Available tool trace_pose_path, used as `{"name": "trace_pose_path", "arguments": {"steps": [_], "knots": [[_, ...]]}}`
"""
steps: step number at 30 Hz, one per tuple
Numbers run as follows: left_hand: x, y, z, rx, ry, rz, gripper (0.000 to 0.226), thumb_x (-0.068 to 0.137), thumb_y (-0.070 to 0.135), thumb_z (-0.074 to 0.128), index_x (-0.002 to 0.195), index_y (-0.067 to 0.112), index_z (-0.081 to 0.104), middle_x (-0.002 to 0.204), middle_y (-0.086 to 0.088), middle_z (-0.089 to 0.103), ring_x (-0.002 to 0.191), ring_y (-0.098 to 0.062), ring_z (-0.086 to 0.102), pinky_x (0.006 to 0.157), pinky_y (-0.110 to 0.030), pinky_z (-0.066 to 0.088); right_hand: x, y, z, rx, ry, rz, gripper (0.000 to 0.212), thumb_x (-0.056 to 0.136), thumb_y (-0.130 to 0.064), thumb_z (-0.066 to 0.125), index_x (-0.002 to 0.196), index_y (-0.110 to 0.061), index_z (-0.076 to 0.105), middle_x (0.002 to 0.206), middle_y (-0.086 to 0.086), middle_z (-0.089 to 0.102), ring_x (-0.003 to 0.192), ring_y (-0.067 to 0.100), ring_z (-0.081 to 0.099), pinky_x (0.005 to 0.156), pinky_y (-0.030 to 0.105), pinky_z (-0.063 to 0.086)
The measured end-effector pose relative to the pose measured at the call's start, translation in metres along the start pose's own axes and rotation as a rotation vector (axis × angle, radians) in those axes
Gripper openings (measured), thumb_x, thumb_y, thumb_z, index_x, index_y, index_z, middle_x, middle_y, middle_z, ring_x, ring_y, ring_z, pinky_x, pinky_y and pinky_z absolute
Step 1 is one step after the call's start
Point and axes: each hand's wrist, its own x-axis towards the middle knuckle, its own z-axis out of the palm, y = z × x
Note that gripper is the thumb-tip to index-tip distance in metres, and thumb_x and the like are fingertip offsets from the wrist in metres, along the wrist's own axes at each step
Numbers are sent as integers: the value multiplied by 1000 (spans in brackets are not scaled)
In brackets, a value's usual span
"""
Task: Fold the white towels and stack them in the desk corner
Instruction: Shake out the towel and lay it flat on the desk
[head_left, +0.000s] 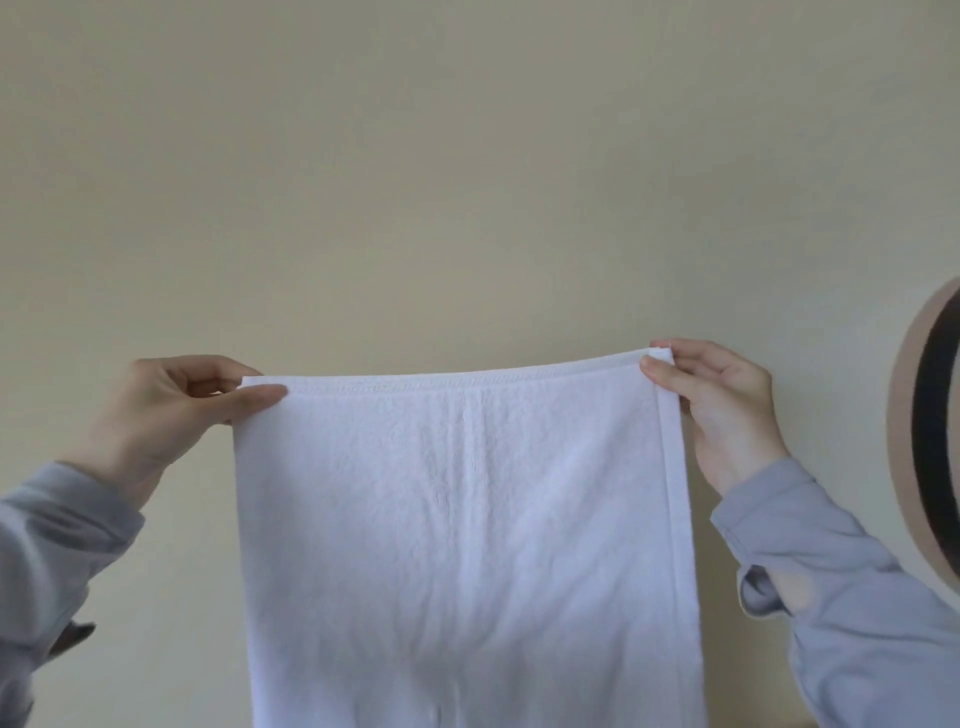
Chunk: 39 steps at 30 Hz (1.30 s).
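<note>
I am holding the white towel (462, 519) up before the wall (467, 156), left hand (171, 415) and right hand (722, 410) pinching its top corners; it is looking soft, light, limp, best gripped at the hems.

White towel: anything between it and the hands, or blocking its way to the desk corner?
Nothing at the hands: left hand and right hand each pinch a top corner of the white towel. The desk corner is not in view.
</note>
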Motion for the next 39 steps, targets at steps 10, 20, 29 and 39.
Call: {"name": "trace_pose_path", "arguments": {"steps": [10,20,29,39], "knots": [[-28,60,105,-14,-34,85,17,63,19,83,60,12,67,68,-5,67,62,-8,59,54,-10,44,36,-33,-99,-256,70,-40,17,72,-5,76,84,-14,69,86,4,71,76,11,65,78,23,50],[-111,86,146,-84,-64,139,30,61,38,83,62,14,65,58,-1,65,58,-20,61,60,-33,50,88,-28,-83,-253,-47,-84,20,75,2,72,91,-7,65,90,8,68,88,22,61,97,38,48],[-263,-42,61,3,-182,-466,36,55,33,88,52,11,60,59,-3,68,54,-11,59,53,-17,43,-15,144,3,-273,-451,258,19,71,-2,74,83,-17,72,80,-1,72,81,14,64,83,28,51],[-530,-188,-63,198,100,-1302,26,64,16,85,50,13,63,52,2,59,58,-17,49,60,-26,38,-344,403,73,-445,-716,798,16,73,5,69,85,-6,69,82,8,67,74,13,61,73,19,48]]}}
